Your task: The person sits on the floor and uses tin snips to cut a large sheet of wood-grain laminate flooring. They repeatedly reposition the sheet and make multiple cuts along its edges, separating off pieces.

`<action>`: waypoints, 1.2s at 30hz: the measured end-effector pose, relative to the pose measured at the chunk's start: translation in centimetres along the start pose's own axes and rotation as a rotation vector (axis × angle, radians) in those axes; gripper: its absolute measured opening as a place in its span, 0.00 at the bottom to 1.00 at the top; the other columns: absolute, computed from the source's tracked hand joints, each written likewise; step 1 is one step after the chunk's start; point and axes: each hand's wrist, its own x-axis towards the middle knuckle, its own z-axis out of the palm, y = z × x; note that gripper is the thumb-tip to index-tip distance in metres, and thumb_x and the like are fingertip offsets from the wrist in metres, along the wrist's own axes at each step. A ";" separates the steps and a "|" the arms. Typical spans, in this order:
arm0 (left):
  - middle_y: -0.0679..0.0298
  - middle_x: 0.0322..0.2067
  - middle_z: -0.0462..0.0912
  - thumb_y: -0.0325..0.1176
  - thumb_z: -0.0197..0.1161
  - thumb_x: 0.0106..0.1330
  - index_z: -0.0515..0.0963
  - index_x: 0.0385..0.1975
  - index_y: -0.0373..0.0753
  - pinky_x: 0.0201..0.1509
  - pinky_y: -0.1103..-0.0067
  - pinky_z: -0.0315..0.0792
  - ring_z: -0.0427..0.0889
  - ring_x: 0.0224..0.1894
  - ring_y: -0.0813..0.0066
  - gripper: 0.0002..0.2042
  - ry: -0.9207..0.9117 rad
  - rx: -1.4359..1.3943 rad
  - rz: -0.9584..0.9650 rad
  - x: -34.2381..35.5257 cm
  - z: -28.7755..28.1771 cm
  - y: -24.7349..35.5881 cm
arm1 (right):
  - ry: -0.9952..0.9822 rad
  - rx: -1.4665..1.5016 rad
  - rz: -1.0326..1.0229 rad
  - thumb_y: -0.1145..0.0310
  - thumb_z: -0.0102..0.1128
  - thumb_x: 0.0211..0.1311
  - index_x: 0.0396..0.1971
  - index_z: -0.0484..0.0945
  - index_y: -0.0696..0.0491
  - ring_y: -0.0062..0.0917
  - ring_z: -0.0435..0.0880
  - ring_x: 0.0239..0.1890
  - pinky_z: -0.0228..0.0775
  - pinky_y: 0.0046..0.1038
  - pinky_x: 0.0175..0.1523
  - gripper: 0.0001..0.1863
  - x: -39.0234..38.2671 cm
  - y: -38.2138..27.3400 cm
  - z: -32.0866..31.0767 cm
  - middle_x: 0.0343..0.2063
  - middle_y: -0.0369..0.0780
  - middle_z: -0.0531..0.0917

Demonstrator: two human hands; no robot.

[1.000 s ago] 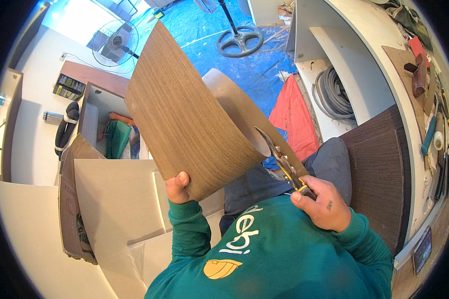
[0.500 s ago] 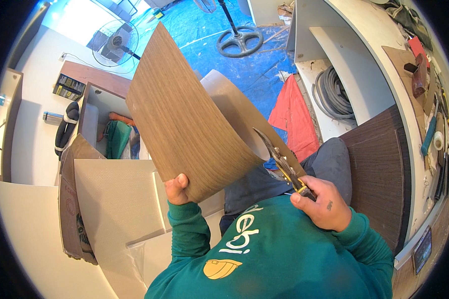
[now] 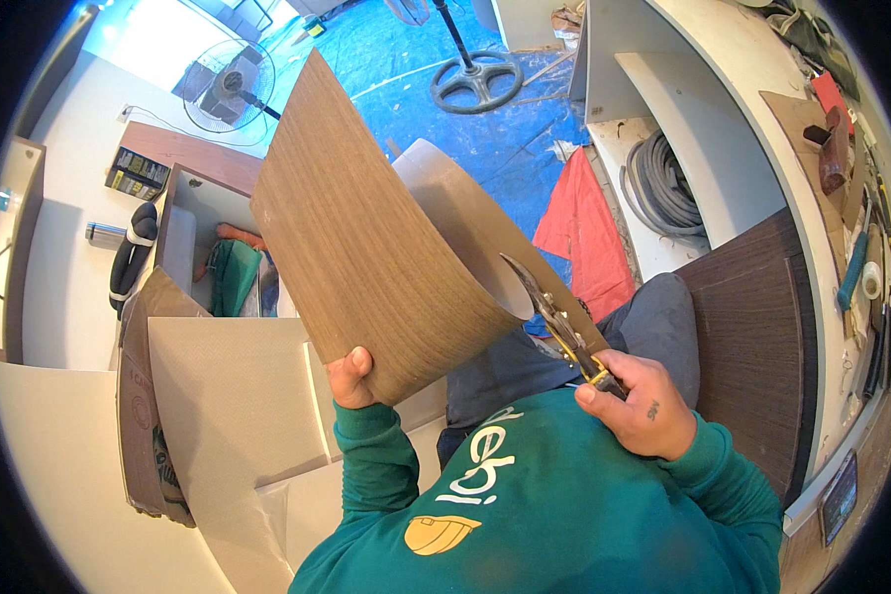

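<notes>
A curled sheet of wood-grain laminate (image 3: 376,247) rises in front of me, its brown face toward me and its far part bending round to the right. My left hand (image 3: 350,377) grips its lower left edge, thumb on the face and the other fingers hidden behind. My right hand (image 3: 648,406) is closed round the handles of metal snips (image 3: 562,325) with some yellow on them. Their dark, pointed blades lie against the right part of the curl. Whether the blades are around the sheet's edge I cannot tell.
Left stand an open cabinet box (image 3: 178,223) with cloths inside and pale panels (image 3: 233,396). On the right are a dark wood panel (image 3: 747,346), a coiled hose (image 3: 658,188) and a shelf edge with tools such as a hammer (image 3: 849,272). Blue sheeting (image 3: 396,89) covers the floor ahead.
The laminate's top corner has dipped very slightly. Both hands and the snips stay practically where they were.
</notes>
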 end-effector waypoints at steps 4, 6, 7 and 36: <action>0.37 0.55 0.73 0.42 0.75 0.55 0.58 0.65 0.21 0.54 0.61 0.81 0.81 0.53 0.47 0.45 0.042 0.023 -0.042 -0.2 1.1 0.7 | -0.002 0.001 -0.012 0.49 0.64 0.67 0.34 0.76 0.61 0.43 0.78 0.29 0.70 0.38 0.37 0.25 0.2 -0.1 0.0 0.26 0.51 0.76; 0.37 0.55 0.72 0.42 0.77 0.52 0.56 0.66 0.21 0.53 0.62 0.82 0.80 0.53 0.47 0.48 0.067 0.026 -0.057 -0.3 1.9 1.1 | 0.003 -0.005 -0.021 0.49 0.64 0.67 0.35 0.76 0.61 0.43 0.78 0.29 0.70 0.38 0.38 0.25 0.2 -0.1 0.0 0.26 0.51 0.77; 0.37 0.55 0.72 0.42 0.77 0.52 0.56 0.66 0.22 0.52 0.62 0.82 0.80 0.53 0.47 0.48 0.064 0.016 -0.052 -0.3 2.2 1.1 | 0.005 -0.008 -0.025 0.49 0.64 0.67 0.35 0.76 0.61 0.42 0.78 0.29 0.70 0.38 0.38 0.25 0.3 0.0 0.0 0.27 0.51 0.77; 0.38 0.54 0.71 0.45 0.79 0.48 0.55 0.67 0.22 0.52 0.62 0.82 0.80 0.53 0.46 0.52 0.109 0.033 -0.093 -0.8 0.9 0.7 | -0.015 0.057 -0.003 0.55 0.67 0.65 0.33 0.75 0.60 0.35 0.75 0.26 0.68 0.36 0.35 0.21 0.1 -0.4 0.0 0.24 0.47 0.75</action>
